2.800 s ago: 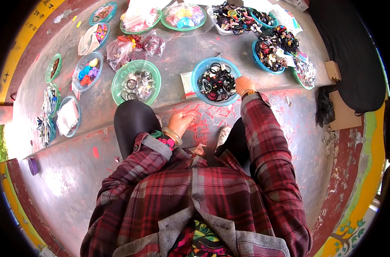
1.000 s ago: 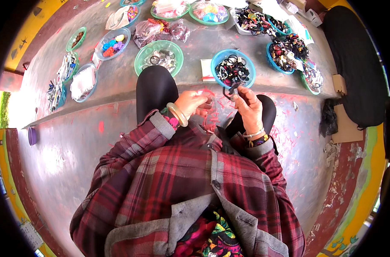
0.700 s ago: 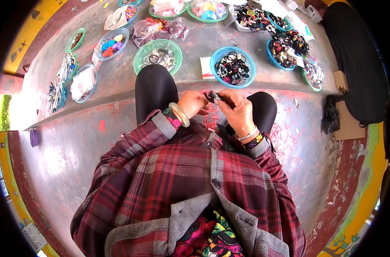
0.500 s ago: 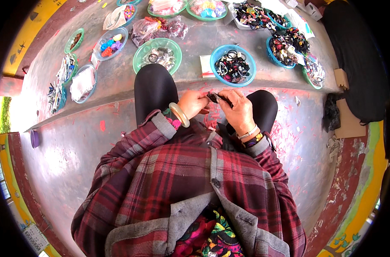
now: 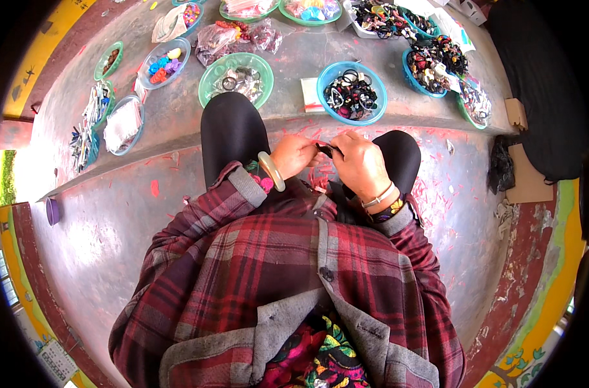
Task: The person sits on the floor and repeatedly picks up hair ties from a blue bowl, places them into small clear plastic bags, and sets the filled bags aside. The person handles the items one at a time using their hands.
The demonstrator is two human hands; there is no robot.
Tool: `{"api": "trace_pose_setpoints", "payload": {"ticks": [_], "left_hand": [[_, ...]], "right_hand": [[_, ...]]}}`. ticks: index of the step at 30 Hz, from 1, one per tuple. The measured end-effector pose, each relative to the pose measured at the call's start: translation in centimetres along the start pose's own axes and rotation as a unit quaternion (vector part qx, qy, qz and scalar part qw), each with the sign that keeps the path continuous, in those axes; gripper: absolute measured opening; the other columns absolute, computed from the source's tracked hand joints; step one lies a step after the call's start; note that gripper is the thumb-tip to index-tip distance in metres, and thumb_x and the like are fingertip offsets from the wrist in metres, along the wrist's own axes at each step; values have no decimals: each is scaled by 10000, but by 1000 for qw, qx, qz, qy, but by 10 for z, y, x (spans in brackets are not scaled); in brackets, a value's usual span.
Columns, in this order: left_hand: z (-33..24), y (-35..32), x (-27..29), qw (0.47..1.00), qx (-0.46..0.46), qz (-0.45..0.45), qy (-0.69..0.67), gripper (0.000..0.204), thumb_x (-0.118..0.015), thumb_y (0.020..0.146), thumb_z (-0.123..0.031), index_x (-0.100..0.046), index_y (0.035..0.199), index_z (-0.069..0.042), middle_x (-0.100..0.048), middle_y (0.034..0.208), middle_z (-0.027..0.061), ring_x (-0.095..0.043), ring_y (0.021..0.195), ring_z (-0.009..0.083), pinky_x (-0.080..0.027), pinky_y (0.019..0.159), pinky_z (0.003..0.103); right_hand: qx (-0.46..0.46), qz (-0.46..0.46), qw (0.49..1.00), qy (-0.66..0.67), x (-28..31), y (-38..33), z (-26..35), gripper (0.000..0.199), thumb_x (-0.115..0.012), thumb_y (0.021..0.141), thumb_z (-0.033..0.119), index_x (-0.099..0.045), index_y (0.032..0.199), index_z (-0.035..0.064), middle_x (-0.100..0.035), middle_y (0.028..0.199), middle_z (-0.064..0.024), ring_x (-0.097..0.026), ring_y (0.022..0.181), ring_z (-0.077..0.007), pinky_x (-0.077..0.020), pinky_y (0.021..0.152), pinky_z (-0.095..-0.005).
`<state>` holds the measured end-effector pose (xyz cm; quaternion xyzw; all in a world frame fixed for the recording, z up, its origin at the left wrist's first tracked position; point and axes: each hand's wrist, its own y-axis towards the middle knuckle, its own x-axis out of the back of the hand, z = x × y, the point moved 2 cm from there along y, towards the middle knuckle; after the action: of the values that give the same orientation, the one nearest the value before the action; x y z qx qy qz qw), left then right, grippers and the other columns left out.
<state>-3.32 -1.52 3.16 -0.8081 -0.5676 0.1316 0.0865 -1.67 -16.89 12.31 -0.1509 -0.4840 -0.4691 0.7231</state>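
Observation:
Between my knees, my left hand (image 5: 294, 155) and my right hand (image 5: 361, 165) meet almost fingertip to fingertip. Both are closed in a pinch on a small dark piece (image 5: 325, 150), black and soft-looking; my fingers hide most of it, and its exact kind does not show. A pale bangle (image 5: 271, 171) circles my left wrist, and a thin silver bracelet (image 5: 380, 198) my right. Beyond my hands, on the raised ledge, stands a blue basin (image 5: 323, 103) of black hair ties. To its left is a green basin (image 5: 205, 84) holding clear bags and small items, partly behind my left knee.
More basins line the ledge: a heaped blue one (image 5: 407, 72) at right, and a clear one with coloured pieces (image 5: 145, 79) at left. A white pad (image 5: 312, 96) lies beside the hair ties. Red scraps (image 5: 430, 207) litter the floor; a black bag (image 5: 501, 165) sits at right.
My right hand has rolled over, its back now more toward me. The dark piece shows less and looks narrower between my fingers. My left hand stays nearly in place.

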Motion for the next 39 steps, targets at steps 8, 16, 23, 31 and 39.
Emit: {"api": "trace_pose_setpoints", "payload": {"ticks": [8, 16, 23, 31, 39], "left_hand": [[13, 4, 0, 984, -58, -10, 168, 286, -359, 861, -55, -535, 1075, 14, -618, 900, 117, -606, 838, 170, -484, 721, 274], [-11, -6, -6, 955, -109, -41, 272, 266, -423, 816, -130, -579, 947, 40, -608, 789, 209, -616, 721, 252, -455, 627, 324], [-14, -8, -8, 959, -73, -25, 271, 261, -432, 841, -172, -578, 899, 36, -598, 729, 172, -602, 686, 229, -445, 608, 332], [-3, -4, -8, 979, -102, -24, 173, 256, -402, 857, -90, -567, 1008, 36, -627, 864, 120, -603, 765, 153, -479, 695, 270], [-11, -7, -10, 973, -93, -7, 212, 277, -417, 850, -94, -550, 1052, 40, -626, 880, 121, -605, 795, 167, -493, 679, 272]], "right_hand": [[49, 66, 990, -116, -3, 0, 7, 113, -555, 676, 94, -534, 756, 17, -555, 736, -159, -585, 658, -310, -476, 564, -380], [44, 109, 982, -149, -6, -1, 11, 104, -540, 693, 93, -544, 772, 25, -566, 754, -157, -594, 672, -306, -484, 572, -371], [40, 71, 995, -50, -15, -2, 5, 92, -532, 702, 93, -543, 761, 24, -564, 709, -172, -589, 662, -315, -477, 577, -385], [-53, 88, 979, 174, -9, 8, -16, 100, -625, 648, 112, -598, 697, 30, -575, 644, -143, -576, 582, -288, -447, 512, -349], [-112, 142, 966, 183, -14, 10, -25, 115, -630, 653, 109, -614, 733, 28, -589, 601, -116, -594, 552, -225, -445, 499, -308]]}}
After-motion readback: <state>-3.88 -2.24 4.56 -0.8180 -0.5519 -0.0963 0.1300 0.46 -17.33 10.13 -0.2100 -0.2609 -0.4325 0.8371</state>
